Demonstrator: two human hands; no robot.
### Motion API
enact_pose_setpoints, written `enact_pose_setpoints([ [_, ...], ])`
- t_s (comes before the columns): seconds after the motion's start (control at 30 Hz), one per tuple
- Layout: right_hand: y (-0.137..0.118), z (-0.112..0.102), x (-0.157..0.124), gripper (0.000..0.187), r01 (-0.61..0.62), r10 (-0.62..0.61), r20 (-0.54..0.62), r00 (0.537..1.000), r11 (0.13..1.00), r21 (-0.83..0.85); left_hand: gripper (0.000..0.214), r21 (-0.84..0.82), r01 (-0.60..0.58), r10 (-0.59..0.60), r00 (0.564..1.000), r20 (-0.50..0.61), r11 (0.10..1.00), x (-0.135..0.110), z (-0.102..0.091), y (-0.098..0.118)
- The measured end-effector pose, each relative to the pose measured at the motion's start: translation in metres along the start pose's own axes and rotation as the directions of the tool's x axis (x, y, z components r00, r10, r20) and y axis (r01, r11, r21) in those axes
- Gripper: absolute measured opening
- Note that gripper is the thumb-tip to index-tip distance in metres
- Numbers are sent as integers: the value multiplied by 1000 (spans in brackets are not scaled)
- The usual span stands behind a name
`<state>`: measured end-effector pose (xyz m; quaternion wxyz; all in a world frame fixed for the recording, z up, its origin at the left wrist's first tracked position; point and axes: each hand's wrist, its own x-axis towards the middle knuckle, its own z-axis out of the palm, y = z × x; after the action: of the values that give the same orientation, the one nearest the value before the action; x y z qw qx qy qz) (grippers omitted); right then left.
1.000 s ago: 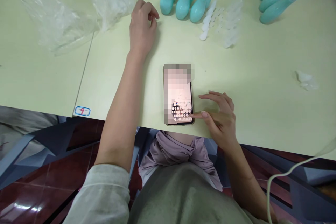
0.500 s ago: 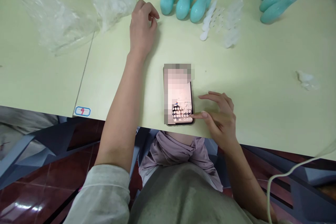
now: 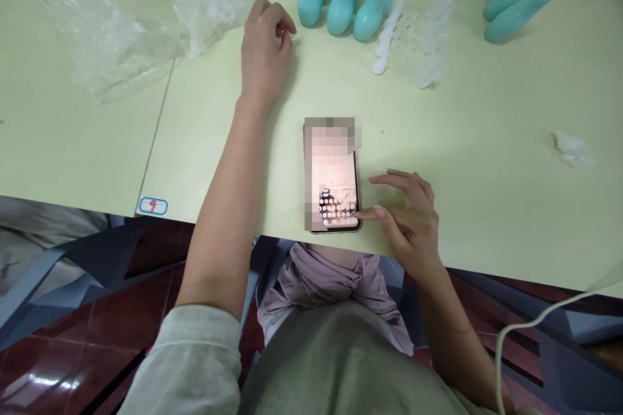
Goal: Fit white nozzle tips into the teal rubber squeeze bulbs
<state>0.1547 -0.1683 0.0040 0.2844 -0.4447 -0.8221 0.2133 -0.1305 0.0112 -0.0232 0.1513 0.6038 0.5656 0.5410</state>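
A smartphone [image 3: 335, 172] lies flat near the table's front edge, its screen lit with a keyboard along the bottom; much of the display is blurred out. My right hand [image 3: 413, 224] is beside it, fingers apart, with the index fingertip at the lower right of the screen. Farther up the table rests my left hand [image 3: 265, 45], its fingers loosely curled and nothing visible in them. Just to the right of that hand stand several turquoise bulb-shaped pieces with open necks [image 3: 341, 10]. White translucent spoon-like pieces [image 3: 384, 42] lie beside them.
Clear plastic bags [image 3: 207, 0] lie left of my left hand. More turquoise pieces with translucent ends [image 3: 518, 16] are at the far right. A crumpled clear scrap [image 3: 572, 148] sits on the right. A pale cable [image 3: 525, 324] hangs by the front edge.
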Motion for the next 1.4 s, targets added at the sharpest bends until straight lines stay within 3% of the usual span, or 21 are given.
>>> enact_pose_setpoints([
  [0.37,-1,0,0,25,27,-27,8,1000,1000,-16,18,22,5,-5,1000,-10,1000,0,1,1],
  [0.57,-14,7,11,28,91,-74,130,989,987,-135,11,-32,18,-17,999,35,999,1,-1,-2],
  [0.73,-17,15,17,29,138,-109,156,982,973,-187,17,-30,14,-13,999,35,999,0,0,-2],
  [0.9,-14,13,13,28,134,-118,113,986,981,-139,27,69,2,-2,1000,-10,998,1,3,1],
  [1.13,-3,3,-5,31,44,-41,-117,992,999,26,34,154,46,-51,998,31,987,4,2,1],
  [1.4,1,2,-11,31,153,-147,-67,987,985,83,25,81,-12,11,1000,21,997,2,1,-4],
])
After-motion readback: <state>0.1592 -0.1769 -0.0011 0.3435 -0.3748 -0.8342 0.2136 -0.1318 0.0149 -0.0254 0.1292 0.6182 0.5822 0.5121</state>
